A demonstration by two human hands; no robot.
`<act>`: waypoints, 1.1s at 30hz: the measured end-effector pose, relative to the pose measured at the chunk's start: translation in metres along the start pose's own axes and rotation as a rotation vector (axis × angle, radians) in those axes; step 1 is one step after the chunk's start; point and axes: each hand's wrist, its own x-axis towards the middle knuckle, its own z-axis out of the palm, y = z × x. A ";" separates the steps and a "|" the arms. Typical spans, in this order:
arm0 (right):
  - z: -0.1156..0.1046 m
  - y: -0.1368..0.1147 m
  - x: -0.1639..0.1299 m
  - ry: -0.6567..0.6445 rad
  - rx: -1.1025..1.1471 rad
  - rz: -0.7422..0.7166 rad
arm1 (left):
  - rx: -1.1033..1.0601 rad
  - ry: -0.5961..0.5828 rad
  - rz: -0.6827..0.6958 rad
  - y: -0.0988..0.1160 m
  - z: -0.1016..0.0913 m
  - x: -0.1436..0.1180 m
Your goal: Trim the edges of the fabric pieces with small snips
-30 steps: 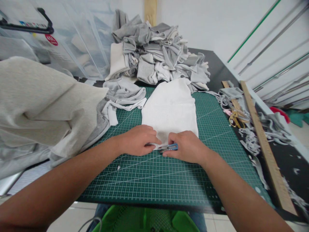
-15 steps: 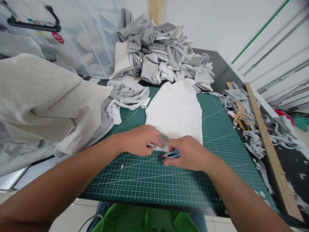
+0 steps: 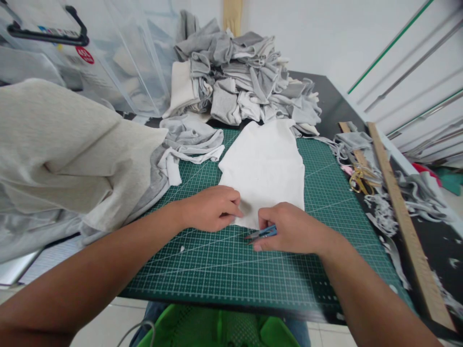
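A white fabric piece (image 3: 265, 166) lies flat on the green cutting mat (image 3: 231, 274), its bottom edge facing me. At its lower left corner, my left hand (image 3: 215, 207) is closed, thumb and forefinger pinching the edge. My right hand (image 3: 289, 226) wraps round blue thread snips (image 3: 264, 233), whose blades point left, just below the fabric's bottom edge. Part of the snips is hidden in my palm. The right knuckles rest over the fabric's lower right part.
A heap of grey and cream fabric pieces (image 3: 238, 77) is at the back. Larger beige fabric (image 3: 72, 149) spreads at left, before a clear plastic box (image 3: 137, 53). On the right lie a wooden ruler (image 3: 405, 217), gold-handled scissors (image 3: 361, 180) and scraps. A green basket (image 3: 217, 327) sits below the table edge.
My right hand has moved slightly right with the snips, away from my left hand. The left fingers have drawn closer together at the fabric's corner, and the fabric has shifted slightly right.
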 end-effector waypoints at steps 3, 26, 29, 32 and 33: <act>0.002 0.003 0.001 0.061 -0.008 -0.002 | 0.036 0.036 0.020 -0.001 0.002 0.001; 0.014 0.006 0.009 0.176 -0.215 -0.061 | 0.072 0.053 0.014 -0.003 0.001 0.004; 0.016 0.005 0.009 0.178 -0.245 -0.066 | 0.062 0.051 0.018 -0.004 0.002 0.005; 0.018 0.004 0.010 0.188 -0.263 -0.075 | 0.060 0.049 0.019 -0.005 0.003 0.005; 0.018 0.004 0.010 0.190 -0.268 -0.078 | 0.059 0.045 0.019 -0.005 0.003 0.005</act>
